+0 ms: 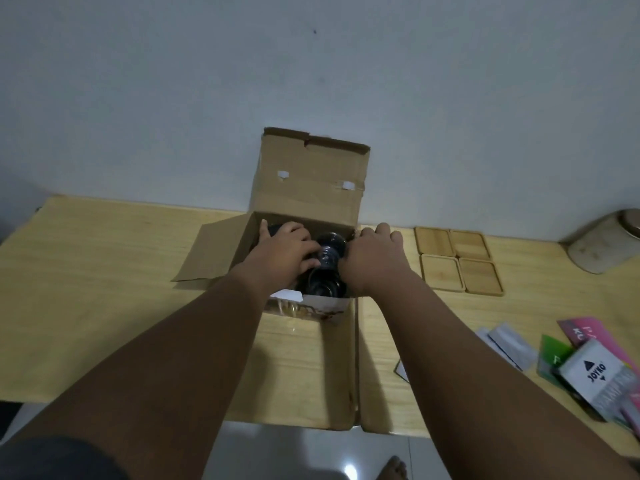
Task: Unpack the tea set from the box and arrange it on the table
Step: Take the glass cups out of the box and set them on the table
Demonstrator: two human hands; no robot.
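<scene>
Tabletop [104, 289] of pale wood against a wall; open cardboard box [308, 188] stood at its far middle, rear flap upright, left and near flaps laid flat. The step in hand is judged to be the lifting of a tea set piece out of the box. For this to be done well, the box should be steadied against the tabletop so that it is not dragged up with the load, and the lift should be taken straight upward, clear of the walls and of the other dark pieces packed close beside and in front of it. A bare patch near the four square wooden coasters [441, 271], set two by two just right of the box, is suggested as the landing place. The surface of the piece appears slick, possibly film-wrapped, so a full grasp round the body is advised instead of a pinch at the rim. Both forearms are extended forward and downward, nearly parallel, converging on the box. The left hand [284, 252] is sunk inside the box, palm down, its fingers [310, 263] curled round the dark glossy piece [327, 258], which lies within the box toward the right wall. The right hand [372, 261] is laid over the right wall, its fingers [382, 230] bent across the rim; whether the wall or the piece is grasped cannot be told, the palm side being hidden.
</scene>
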